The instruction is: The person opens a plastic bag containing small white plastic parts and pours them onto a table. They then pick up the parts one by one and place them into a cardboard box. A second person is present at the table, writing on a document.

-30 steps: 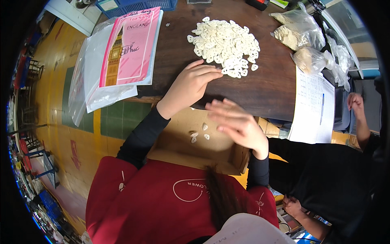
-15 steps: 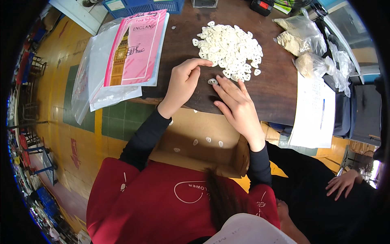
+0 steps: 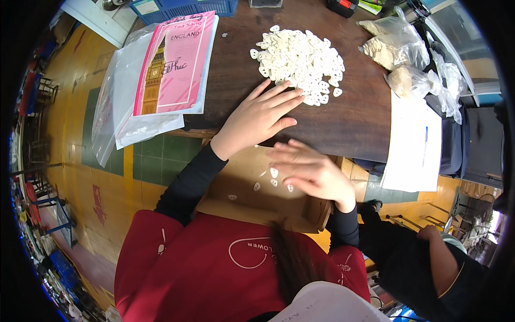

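Observation:
On the dark wooden table [image 3: 354, 129] lies a heap of small white flat pieces [image 3: 303, 59], each rounded with small holes. My left hand [image 3: 263, 115] rests palm down at the heap's near edge, its fingers stretched out and touching the closest pieces. Below the table edge, over an open cardboard box [image 3: 241, 182], is my right hand [image 3: 314, 172], slightly blurred, its fingers extended and apart. Several loose white pieces [image 3: 257, 186] lie in the box; one or two near my right fingertips look to be falling.
To the left, a pink notebook [image 3: 174, 64] lies on a clear plastic bag [image 3: 110, 102]. Tied plastic bags with beige contents [image 3: 394, 45] and white paper sheets [image 3: 413, 145] with a pen are on the right. A blue crate [image 3: 185, 8] stands at the back. Another person [image 3: 424, 252] is at lower right.
My right hand has swept from the table toward me over the box, and the single piece beside it has left the table. My left hand has flattened onto the heap's edge.

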A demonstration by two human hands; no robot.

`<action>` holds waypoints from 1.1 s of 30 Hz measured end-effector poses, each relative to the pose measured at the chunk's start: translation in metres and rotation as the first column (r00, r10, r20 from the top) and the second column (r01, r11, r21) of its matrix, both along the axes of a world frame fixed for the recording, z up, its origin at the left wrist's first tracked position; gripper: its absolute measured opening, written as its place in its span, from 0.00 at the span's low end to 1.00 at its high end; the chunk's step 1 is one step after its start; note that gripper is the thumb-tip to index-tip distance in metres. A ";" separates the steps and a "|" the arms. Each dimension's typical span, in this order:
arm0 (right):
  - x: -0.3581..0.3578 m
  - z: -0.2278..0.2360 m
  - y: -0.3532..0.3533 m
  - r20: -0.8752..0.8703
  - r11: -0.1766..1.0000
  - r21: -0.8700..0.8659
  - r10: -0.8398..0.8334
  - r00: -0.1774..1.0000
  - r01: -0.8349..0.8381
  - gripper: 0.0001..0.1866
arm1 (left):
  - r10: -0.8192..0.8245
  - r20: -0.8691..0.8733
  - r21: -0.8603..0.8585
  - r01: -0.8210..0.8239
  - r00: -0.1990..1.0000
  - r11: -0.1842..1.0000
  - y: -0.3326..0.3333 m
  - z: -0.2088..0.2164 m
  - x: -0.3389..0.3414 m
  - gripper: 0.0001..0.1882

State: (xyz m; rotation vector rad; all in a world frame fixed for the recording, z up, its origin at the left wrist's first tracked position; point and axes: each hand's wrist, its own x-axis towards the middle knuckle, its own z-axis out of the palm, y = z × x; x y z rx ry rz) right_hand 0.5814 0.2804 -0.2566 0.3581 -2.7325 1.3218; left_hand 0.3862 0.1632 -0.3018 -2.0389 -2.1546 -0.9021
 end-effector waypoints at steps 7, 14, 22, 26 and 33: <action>-0.022 -0.020 0.028 -0.227 0.718 0.400 -0.524 0.821 0.569 0.23 | -0.053 0.216 0.025 0.049 0.975 0.999 -0.002 -0.001 -0.006 0.15; 0.002 -0.017 0.013 -0.182 0.757 0.407 -0.480 0.858 0.511 0.22 | -0.052 0.256 0.034 0.044 0.965 0.998 -0.001 -0.002 -0.008 0.16; 0.003 -0.024 0.021 -0.191 0.669 0.484 -0.548 0.814 0.564 0.24 | -0.126 0.138 0.010 0.126 0.982 0.992 -0.005 0.006 -0.006 0.17; 0.005 -0.025 0.026 -0.216 0.663 0.457 -0.564 0.797 0.593 0.24 | -0.108 0.199 0.050 0.100 0.974 0.994 -0.003 0.005 -0.009 0.14; 0.006 -0.025 0.026 -0.198 0.663 0.501 -0.538 0.820 0.556 0.24 | -0.047 0.218 0.071 0.033 0.975 0.997 -0.002 0.007 -0.007 0.13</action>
